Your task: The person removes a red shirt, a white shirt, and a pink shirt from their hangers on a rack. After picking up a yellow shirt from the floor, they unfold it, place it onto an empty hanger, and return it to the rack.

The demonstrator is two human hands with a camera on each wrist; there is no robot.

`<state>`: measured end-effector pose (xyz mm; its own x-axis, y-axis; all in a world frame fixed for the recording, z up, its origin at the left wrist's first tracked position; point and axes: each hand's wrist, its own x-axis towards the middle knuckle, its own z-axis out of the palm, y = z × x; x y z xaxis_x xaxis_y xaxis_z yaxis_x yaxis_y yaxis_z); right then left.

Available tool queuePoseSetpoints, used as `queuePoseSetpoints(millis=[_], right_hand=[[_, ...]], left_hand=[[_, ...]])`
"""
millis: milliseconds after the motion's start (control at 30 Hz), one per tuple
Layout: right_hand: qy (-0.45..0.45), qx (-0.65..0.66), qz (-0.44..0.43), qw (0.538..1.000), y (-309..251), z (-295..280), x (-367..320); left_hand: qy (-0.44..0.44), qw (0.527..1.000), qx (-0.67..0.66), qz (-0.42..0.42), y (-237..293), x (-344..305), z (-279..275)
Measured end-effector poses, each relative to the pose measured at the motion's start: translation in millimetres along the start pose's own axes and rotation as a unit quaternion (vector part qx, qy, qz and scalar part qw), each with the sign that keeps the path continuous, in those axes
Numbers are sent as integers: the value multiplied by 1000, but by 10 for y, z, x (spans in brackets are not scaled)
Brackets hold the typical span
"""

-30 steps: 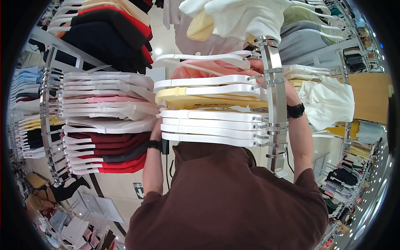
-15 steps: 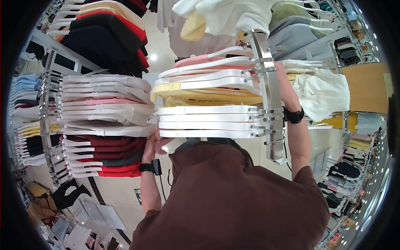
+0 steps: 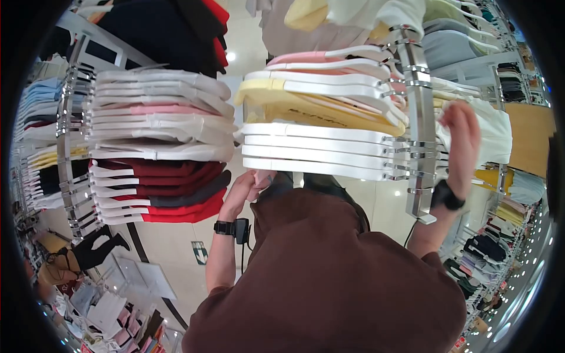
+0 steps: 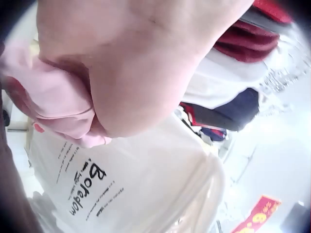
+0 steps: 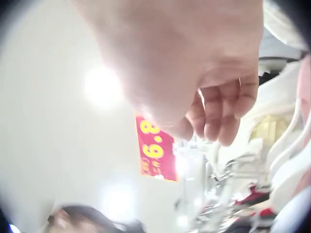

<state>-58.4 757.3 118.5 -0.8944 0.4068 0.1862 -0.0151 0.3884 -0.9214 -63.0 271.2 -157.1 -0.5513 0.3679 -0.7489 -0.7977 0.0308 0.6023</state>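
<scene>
Clutching pale-pink garment [image 4: 63, 102], bunched, creased; left hand [image 4: 141, 63].

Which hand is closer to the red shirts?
Left. The left hand, gripping a pink cloth, is just next to the red shirts. The right hand is far off, on the other side of the metal rack post.

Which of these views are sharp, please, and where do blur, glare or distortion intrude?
Head view: fisheye bends the rack, corners go black, hangers are sharp. Left wrist view: the left hand, gripping pink cloth, looms soft. Right wrist view: the right hand is blurred; a ceiling light glares.
</scene>
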Motion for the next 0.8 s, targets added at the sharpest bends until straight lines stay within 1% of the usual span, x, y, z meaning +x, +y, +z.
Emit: queuePoseSetpoints(millis=[33, 67, 100, 133, 167, 200, 233, 267, 300, 333, 367, 400, 433, 467, 533, 567, 600, 633, 667, 700, 733, 767, 800], right_hand=[[26, 111, 27, 993, -22, -211, -260], [84, 274, 58, 956, -28, -368, -594], [-21, 374, 54, 926, -74, -481, -878], [-177, 409, -26, 895, -27, -469, -1025], [-356, 413, -70, 836, 124, -500, -988], [-445, 394, -84, 800, 521, -618, -1231], [-554, 361, -30, 750, 407, -282, -1210], [-553, 251, 140, 782, 94, 3, -1261], [-556, 115, 173, 804, 61, 277, -1301], [-499, 49, 255, 827, 158, 460, -1461], [-478, -65, 182, 857, 489, 600, -1613], [-466, -148, 97, 867, 779, 720, -1735], [-431, -209, 39, 877, 938, 808, -1862], [-429, -206, 38, 879, 1125, 888, -1969], [-419, -167, 55, 891, 1447, 996, -2094], [-422, -161, 53, 891, 1548, 972, -2126], [-467, -168, 47, 867, 1632, 957, -2141], [-509, -175, 40, 842, 1701, 932, -2161], [-511, -168, 39, 842, 1759, 859, -2213], [-481, -125, -7, 868, 1823, 731, -2280], [-447, -84, -54, 889, 1903, 588, -2319], [-433, -50, -21, 900, 2062, 455, -2391], [-433, -45, -18, 900, 1972, 276, -2425]], left_hand=[[-29, 997, 61, 25, -74, -33, 9], [-60, 989, 121, 53, -114, -49, 43], [-102, 978, 166, 76, 90, -250, 214], [-103, 979, 163, 71, 209, -403, 357], [-160, 962, 200, 96, 315, -520, 487], [-219, 939, 238, 120, 429, -631, 609], [-225, 936, 243, 116, 556, -738, 730], [-274, 917, 264, 122, 681, -836, 850], [-323, 894, 284, 127, 798, -933, 953], [-328, 891, 289, 124, 921, -1046, 1041], [-354, 877, 283, 161, 1032, -1166, 1128], [-377, 861, 276, 197, 1086, -1256, 1202], [-388, 859, 267, 202, 1082, -1316, 1240], [-388, 858, 271, 201, 1073, -1369, 1283], [-422, 872, 166, 183, 1016, -1491, 1342], [-402, 892, 137, 153, 851, -1514, 1287], [-395, 895, 140, 152, 734, -1588, 1336], [-310, 930, 106, 169, 634, -1668, 1395], [-224, 955, 71, 184, 506, -1745, 1453], [-182, 969, 39, 165, 304, -1798, 1386], [-180, 969, 41, 163, 208, -1789, 1374], [-135, 973, 18, 187, 134, -1793, 1369], [-90, 973, -3, 210, 54, -1822, 1349]])
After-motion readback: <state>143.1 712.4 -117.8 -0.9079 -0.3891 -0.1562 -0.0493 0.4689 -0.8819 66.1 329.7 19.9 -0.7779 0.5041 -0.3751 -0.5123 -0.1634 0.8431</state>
